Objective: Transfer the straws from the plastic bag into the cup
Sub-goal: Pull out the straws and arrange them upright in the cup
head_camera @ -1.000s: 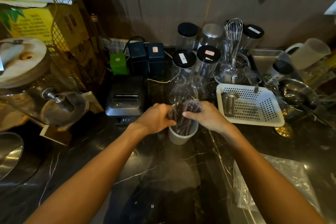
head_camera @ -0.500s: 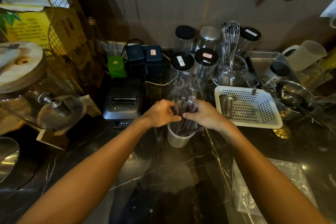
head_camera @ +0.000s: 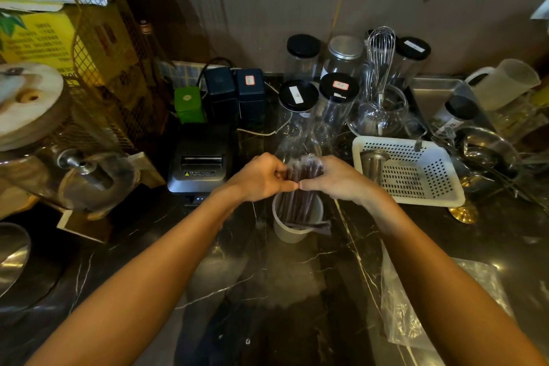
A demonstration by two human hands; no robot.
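A white cup stands on the dark marble counter in the middle of the view. A bundle of dark straws stands in it, leaning slightly, and a clear plastic bag covers their upper ends. My left hand and my right hand both pinch that plastic just above the cup, thumbs touching in front of the straws. One dark straw end sticks out sideways over the cup's right rim.
A second clear plastic bag lies on the counter under my right forearm. A white perforated basket sits right of the cup, a receipt printer left of it, and several lidded jars and a whisk behind.
Both hands have risen a little and drawn together on the plastic above the cup; the thumbs now touch. More of the straws shows between hands and cup rim.
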